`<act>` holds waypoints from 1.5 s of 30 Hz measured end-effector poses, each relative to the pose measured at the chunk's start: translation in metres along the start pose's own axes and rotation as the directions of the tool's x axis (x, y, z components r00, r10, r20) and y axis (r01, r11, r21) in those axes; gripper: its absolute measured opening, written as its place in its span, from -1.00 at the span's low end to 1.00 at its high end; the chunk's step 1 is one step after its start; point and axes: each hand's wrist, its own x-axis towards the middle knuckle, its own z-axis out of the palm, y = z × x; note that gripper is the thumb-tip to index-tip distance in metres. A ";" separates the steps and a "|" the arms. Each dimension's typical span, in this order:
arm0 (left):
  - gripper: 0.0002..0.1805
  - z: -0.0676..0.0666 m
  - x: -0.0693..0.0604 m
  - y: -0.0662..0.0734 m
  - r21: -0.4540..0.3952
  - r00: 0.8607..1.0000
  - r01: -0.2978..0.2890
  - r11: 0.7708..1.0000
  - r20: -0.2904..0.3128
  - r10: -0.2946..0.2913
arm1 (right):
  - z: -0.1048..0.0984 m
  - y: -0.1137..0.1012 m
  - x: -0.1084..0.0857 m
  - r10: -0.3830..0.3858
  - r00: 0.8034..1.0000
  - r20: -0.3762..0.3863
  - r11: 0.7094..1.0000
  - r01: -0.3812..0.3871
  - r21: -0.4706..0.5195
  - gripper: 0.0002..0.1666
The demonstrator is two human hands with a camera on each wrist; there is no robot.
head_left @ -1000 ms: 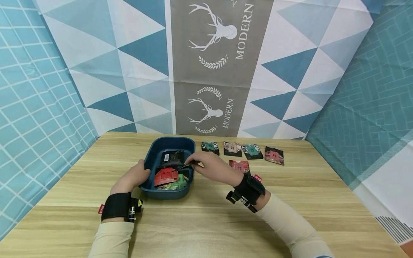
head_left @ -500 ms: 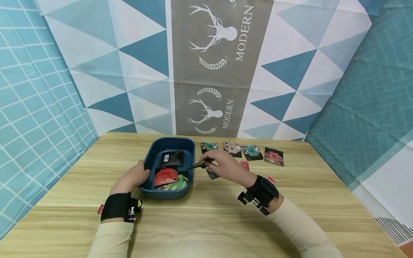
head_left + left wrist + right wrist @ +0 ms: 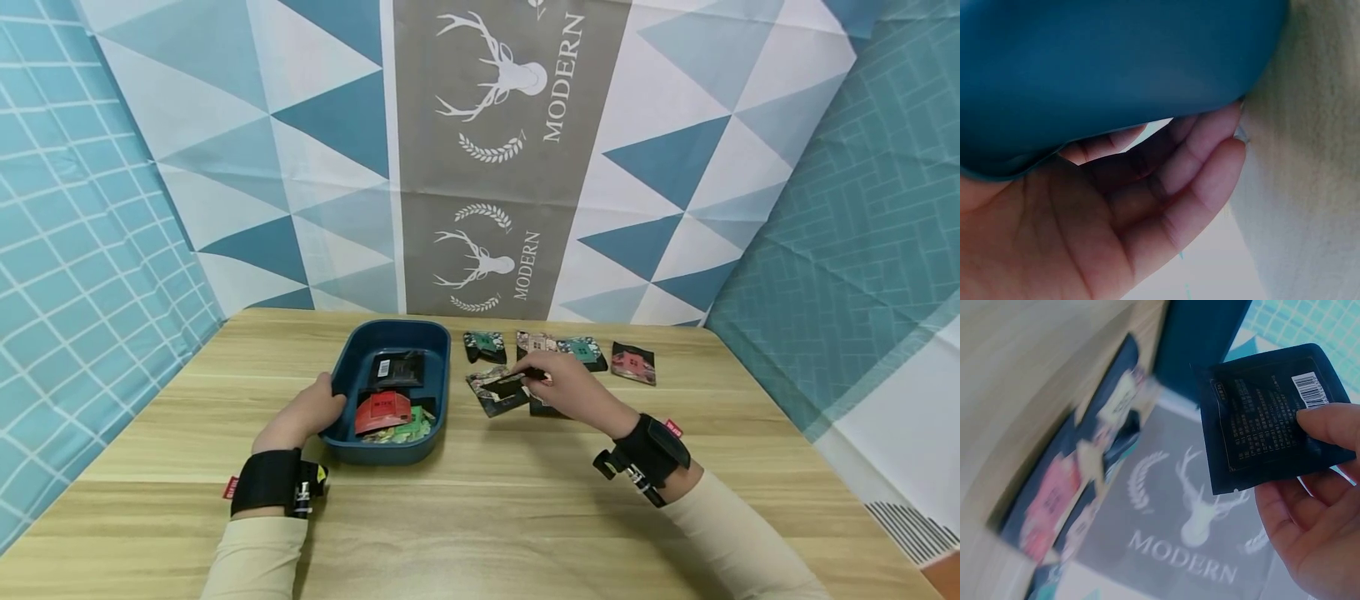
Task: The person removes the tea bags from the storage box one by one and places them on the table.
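Observation:
My left hand [image 3: 303, 412] grips the left rim of a dark blue tray [image 3: 386, 454]; in the left wrist view the fingers of this hand [image 3: 1116, 206] curl under the tray's wall [image 3: 1116, 62]. My right hand [image 3: 573, 392] pinches a black sachet [image 3: 506, 388] above the sachets right of the tray. The right wrist view shows the thumb and fingers of that hand [image 3: 1319, 506] on the held sachet [image 3: 1260, 425], its barcode side showing. Inside the tray lie a black sachet [image 3: 397, 369], a red one [image 3: 382, 412] and a green one [image 3: 408, 429].
On the wooden table [image 3: 450, 525], right of the tray, lie several sachets: a green-labelled one [image 3: 485, 343], a pale pink one [image 3: 534, 342], another green one [image 3: 583, 350] and a red one [image 3: 633, 362]. A patterned cloth [image 3: 330, 167] hangs behind the table.
My right hand has moved right, from over the tray to above the sachets on the table, with the black sachet in it. My left hand stays on the tray's rim.

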 end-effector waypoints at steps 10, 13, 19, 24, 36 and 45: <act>-0.35 0.000 0.000 0.000 0.002 1.000 -0.010 1.000 -0.003 0.010 | -0.012 0.039 -0.023 0.144 0.988 -0.052 0.986 -0.148 -0.073 -0.74; -0.35 -0.001 0.000 0.000 0.002 1.000 -0.015 1.000 -0.006 0.015 | -0.019 0.048 -0.028 0.184 0.981 -0.066 0.979 -0.189 -0.080 -0.73; -0.36 0.001 0.000 0.001 0.009 1.000 -0.014 1.000 -0.014 0.014 | -0.027 0.067 -0.040 0.271 0.958 -0.093 0.954 -0.280 -0.106 -0.69; -0.36 0.001 -0.001 0.001 -0.002 1.000 -0.011 1.000 -0.010 0.011 | -0.029 0.083 -0.046 0.335 0.939 -0.077 0.935 -0.342 -0.091 -0.64; -0.38 0.001 -0.001 0.001 -0.002 1.000 -0.013 1.000 -0.013 0.013 | -0.030 0.109 -0.057 0.431 0.899 -0.076 0.897 -0.436 -0.070 -0.61; -0.37 0.001 -0.002 0.002 -0.024 1.000 -0.010 1.000 -0.010 0.009 | -0.026 0.112 -0.061 0.402 0.915 -0.035 0.907 -0.403 -0.120 -0.78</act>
